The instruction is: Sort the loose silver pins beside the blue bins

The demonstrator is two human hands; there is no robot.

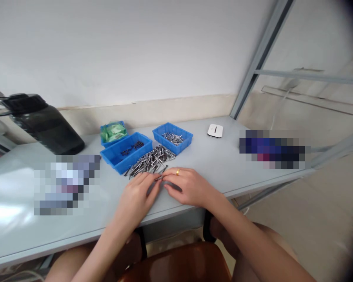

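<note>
Both my hands rest on the grey table (pixel 211 164) just in front of a loose pile of small metal pins (pixel 151 160). My left hand (pixel 137 196) and my right hand (pixel 186 186) meet fingertip to fingertip, pinched together on a small metal pin (pixel 159 178) held between them. A gold ring sits on a finger of my right hand. Behind the pile stand three blue bins: a large one (pixel 126 152) with a few dark parts, a smaller one (pixel 173 138) with metal pins, and one (pixel 113 132) with green packets.
A dark bottle (pixel 45 125) lies tilted at the back left. A small white device (pixel 215 131) lies at the back right. A metal frame post (pixel 259 58) rises at the table's right corner. A brown chair seat (pixel 182 262) is below, between my knees.
</note>
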